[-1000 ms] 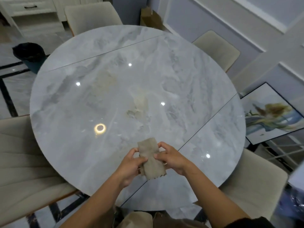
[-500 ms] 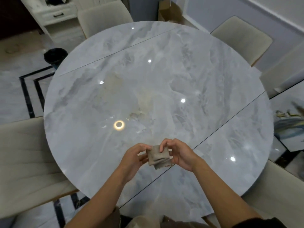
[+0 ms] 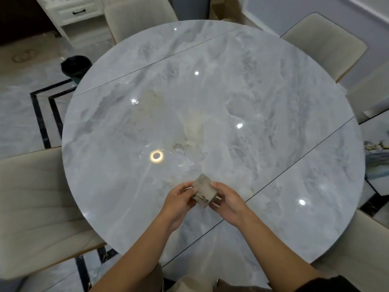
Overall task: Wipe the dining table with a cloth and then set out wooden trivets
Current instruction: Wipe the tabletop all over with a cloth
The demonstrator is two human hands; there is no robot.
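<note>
- Cloth (image 3: 204,193), grey-beige and folded into a small thick block, sits between the person's two hands, over the near part of the round table (image 3: 231,91). I cannot tell whether it touches the tabletop.
- The left hand (image 3: 177,202) holds the left side of the cloth, with its fingers curled round it.
- The right hand (image 3: 228,204) holds the right side in the same manner, fingers bent round the edge. Both forearms reach in from the near rim.
- The tabletop is glossy grey marble. Two thin dark seams cross it, one at the far left part and one at the near right part.
- Yellowish patches (image 3: 193,127) show near the middle of the top, well apart from the cloth.
- A ring-shaped light reflection (image 3: 156,155) lies on the surface, just beyond the hands, with several small bright spots elsewhere.
- Beige chairs stand around the table: one at the left (image 3: 31,197), one at the far side (image 3: 136,15), one at the far right (image 3: 324,43) and one at the near right (image 3: 357,249).
- A dark bin (image 3: 74,66) stands on the floor beside the far left rim.
- A white cabinet (image 3: 77,11) with a drawer is behind the bin.
- A framed picture (image 3: 376,152) leans low at the right edge.
</note>
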